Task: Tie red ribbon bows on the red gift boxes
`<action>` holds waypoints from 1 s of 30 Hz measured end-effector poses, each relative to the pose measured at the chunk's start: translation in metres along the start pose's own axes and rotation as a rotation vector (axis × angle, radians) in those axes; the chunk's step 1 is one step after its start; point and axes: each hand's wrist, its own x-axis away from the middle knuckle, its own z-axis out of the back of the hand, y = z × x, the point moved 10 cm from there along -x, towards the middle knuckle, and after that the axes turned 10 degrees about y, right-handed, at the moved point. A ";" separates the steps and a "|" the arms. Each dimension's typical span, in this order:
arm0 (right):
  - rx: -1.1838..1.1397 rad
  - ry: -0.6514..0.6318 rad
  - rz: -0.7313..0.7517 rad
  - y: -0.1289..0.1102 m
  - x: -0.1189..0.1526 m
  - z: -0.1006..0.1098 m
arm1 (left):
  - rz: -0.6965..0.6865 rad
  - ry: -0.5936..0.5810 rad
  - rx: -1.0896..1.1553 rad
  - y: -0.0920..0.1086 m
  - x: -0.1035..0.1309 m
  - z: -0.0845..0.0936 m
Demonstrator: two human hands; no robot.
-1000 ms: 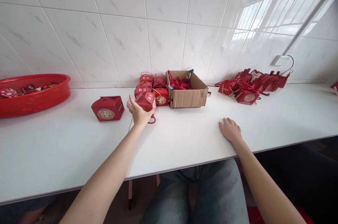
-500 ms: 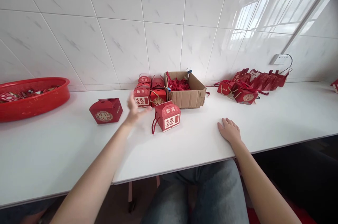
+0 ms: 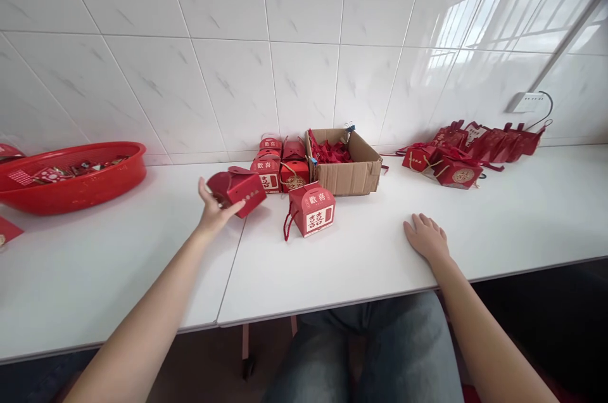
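Observation:
A dark red gift box (image 3: 244,192) is gripped in my left hand (image 3: 213,211), thumb along its near side and fingers behind it. The box is tilted and looks lifted off the table. To its right stands a red gift box with a rope handle (image 3: 311,210), upright and untouched, with white and gold characters on its front. My right hand (image 3: 426,236) lies flat on the white table (image 3: 361,257), fingers stretched out, holding nothing.
Behind stand several red gift boxes (image 3: 266,170) beside an open cardboard box (image 3: 344,176) of red ribbons. A red basket (image 3: 118,178) with small wrapped pieces is at the left. More red boxes and bags (image 3: 456,168) stand at the right by the wall.
My left hand has moved left and taken hold of the dark red gift box, which has shifted right and tilted. The view has turned slightly left. My right hand stays on the table.

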 end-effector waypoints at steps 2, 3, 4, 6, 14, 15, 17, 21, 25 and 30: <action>0.000 0.000 -0.001 -0.001 0.000 0.001 | 0.006 -0.198 0.067 0.001 0.008 -0.035; 0.000 0.001 -0.001 -0.001 0.000 0.001 | 0.010 -0.272 0.072 0.002 0.013 -0.050; 0.000 0.001 -0.001 -0.002 0.001 0.001 | 0.009 -0.327 0.080 0.003 0.017 -0.062; 0.001 0.002 -0.002 -0.002 0.001 0.002 | 0.012 -0.419 0.109 0.007 0.024 -0.079; -0.002 -0.018 -0.017 -0.001 0.001 0.002 | 0.110 -0.481 0.113 0.005 0.026 -0.078; -0.001 -0.024 -0.018 -0.001 0.001 0.002 | 0.107 -0.427 0.100 0.002 0.021 -0.072; 0.002 -0.033 -0.021 0.000 0.001 0.002 | 0.100 -0.339 0.082 -0.004 0.012 -0.062; 0.009 -0.030 -0.023 0.000 0.001 0.002 | 0.108 -0.298 0.088 -0.012 0.004 -0.052; 0.011 -0.025 -0.022 0.001 0.001 0.002 | 0.114 -0.307 0.028 -0.016 0.005 -0.047; 0.007 -0.028 -0.022 0.001 0.001 0.002 | -0.046 -0.304 -0.158 -0.016 0.004 -0.049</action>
